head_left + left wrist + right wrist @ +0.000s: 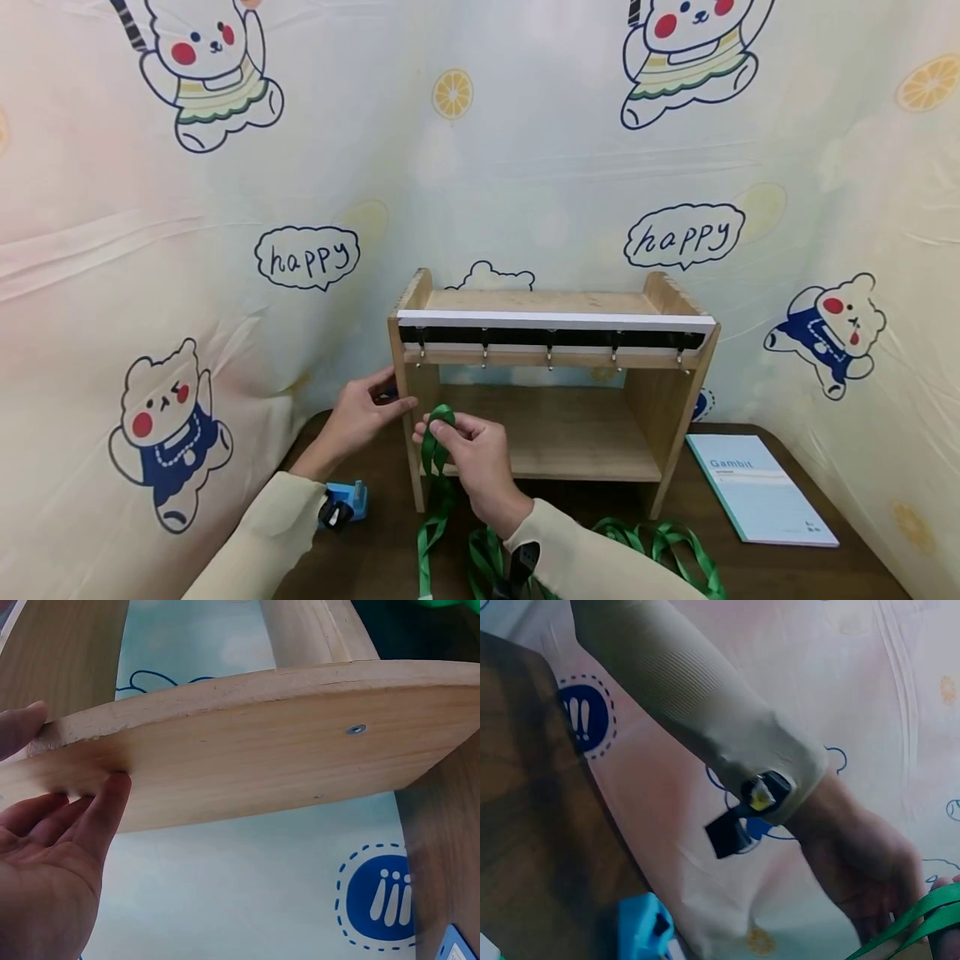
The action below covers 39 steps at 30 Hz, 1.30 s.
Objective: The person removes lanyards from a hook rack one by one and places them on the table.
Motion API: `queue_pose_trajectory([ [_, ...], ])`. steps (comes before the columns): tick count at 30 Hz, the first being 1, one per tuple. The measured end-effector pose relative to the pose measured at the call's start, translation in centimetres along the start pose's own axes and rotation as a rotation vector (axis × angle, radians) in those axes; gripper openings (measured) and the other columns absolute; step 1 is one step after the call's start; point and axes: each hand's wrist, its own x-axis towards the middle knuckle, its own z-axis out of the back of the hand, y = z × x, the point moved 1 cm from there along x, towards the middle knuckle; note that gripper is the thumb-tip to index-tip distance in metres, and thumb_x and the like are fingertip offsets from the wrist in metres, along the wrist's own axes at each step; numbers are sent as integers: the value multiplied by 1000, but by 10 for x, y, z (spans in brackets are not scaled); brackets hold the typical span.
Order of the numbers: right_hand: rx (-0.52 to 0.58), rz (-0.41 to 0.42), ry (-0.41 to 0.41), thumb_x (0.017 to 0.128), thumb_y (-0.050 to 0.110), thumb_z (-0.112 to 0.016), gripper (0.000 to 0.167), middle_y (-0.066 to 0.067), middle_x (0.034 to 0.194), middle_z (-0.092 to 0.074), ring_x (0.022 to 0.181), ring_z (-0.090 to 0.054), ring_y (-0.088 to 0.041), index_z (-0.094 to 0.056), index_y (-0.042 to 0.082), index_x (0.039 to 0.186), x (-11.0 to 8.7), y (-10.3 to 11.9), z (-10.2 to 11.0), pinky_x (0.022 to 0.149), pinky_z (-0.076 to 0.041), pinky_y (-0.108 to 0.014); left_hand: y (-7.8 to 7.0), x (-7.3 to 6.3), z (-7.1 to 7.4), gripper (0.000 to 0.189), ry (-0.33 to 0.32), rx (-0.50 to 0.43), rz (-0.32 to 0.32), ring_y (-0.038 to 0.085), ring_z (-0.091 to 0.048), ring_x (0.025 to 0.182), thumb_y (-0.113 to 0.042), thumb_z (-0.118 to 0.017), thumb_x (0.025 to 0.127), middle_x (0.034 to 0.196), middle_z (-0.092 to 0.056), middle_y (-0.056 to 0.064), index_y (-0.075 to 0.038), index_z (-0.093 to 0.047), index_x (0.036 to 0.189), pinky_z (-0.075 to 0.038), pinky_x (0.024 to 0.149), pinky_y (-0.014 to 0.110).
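A small wooden shelf (551, 433) stands on the table. Along its upper front runs a black and white strip (510, 336) with several small metal hooks (551, 354). My left hand (362, 417) grips the shelf's left side panel (247, 750), thumb at the front edge and fingertips against the outer face. Just in front of that panel, my right hand (480, 467) pinches the looped upper part of a green lanyard (426, 542) between thumb and fingers, below the strip. The lanyard hangs down toward the table. In the right wrist view, the green band (926, 919) shows at the lower right.
More green lanyards (486, 554) lie in loops at the table's front, with others (667, 542) farther right. A light blue notebook (761, 487) lies right of the shelf. Left of it sits a blue tape dispenser (352, 500). A printed curtain (525, 167) hangs behind.
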Motion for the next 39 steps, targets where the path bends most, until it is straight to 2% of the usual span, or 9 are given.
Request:
queue_pose_trajectory([
  [6,7,-76,26,96,22,-71,35,-15,109,-78,98,-77,-21,-71,-4,118,-14,-16,-2,86,-62,-33,-1,1,0,69,-7,-4,-6,35,-69,116,-30,-76,92,132,-67,22,-6,-48,150,-61,91,44],
  [11,26,-159,62,95,19,-72,28,-17,106,-78,94,-78,-21,-75,-2,113,-31,-34,-6,82,-63,-32,0,1,-1,68,-14,7,-14,36,-69,114,-27,-76,92,133,-66,23,-7,-48,150,-61,89,44],
  [14,46,-194,108,94,16,-72,25,-20,107,-77,92,-78,-20,-75,-2,111,-42,-47,-7,82,-63,-32,1,1,-1,67,-15,14,-14,36,-69,114,-26,-76,92,133,-67,22,-7,-49,150,-62,89,43],
  [18,62,-193,199,95,11,-70,25,-28,108,-74,89,-78,-18,-73,-8,111,-56,-63,-7,80,-62,-30,1,1,-1,68,-15,19,-13,35,-69,114,-28,-77,91,132,-67,21,-7,-49,150,-62,87,40],
  [22,91,-223,255,94,8,-69,26,-30,106,-73,89,-78,-19,-71,-12,111,-67,-76,-6,80,-62,-29,2,1,-1,68,-15,17,-13,35,-69,115,-29,-77,91,133,-67,21,-8,-49,150,-62,87,40],
  [25,92,-277,237,93,8,-71,24,-25,102,-76,90,-78,-22,-74,-10,108,-73,-85,-6,79,-62,-30,2,2,-1,69,-11,19,-8,36,-68,115,-29,-76,92,134,-66,21,-7,-48,151,-62,88,42],
  [29,48,-308,204,90,11,-75,20,-21,97,-78,88,-78,-24,-77,-5,102,-78,-96,-5,77,-63,-30,2,2,-2,70,-5,20,7,36,-67,117,-29,-76,92,136,-64,22,-7,-47,151,-61,90,45],
  [34,-11,-289,194,89,14,-76,20,-20,94,-78,86,-78,-23,-79,-3,100,-78,-112,-3,74,-63,-29,1,1,-2,69,-4,19,4,37,-67,117,-29,-76,92,136,-64,22,-7,-48,151,-62,89,44],
  [39,10,-272,177,89,10,-75,20,-21,94,-78,84,-78,-22,-77,-7,100,-70,-122,0,73,-63,-29,1,1,-2,69,-6,16,0,37,-68,116,-30,-76,92,135,-65,22,-7,-48,150,-62,89,43],
])
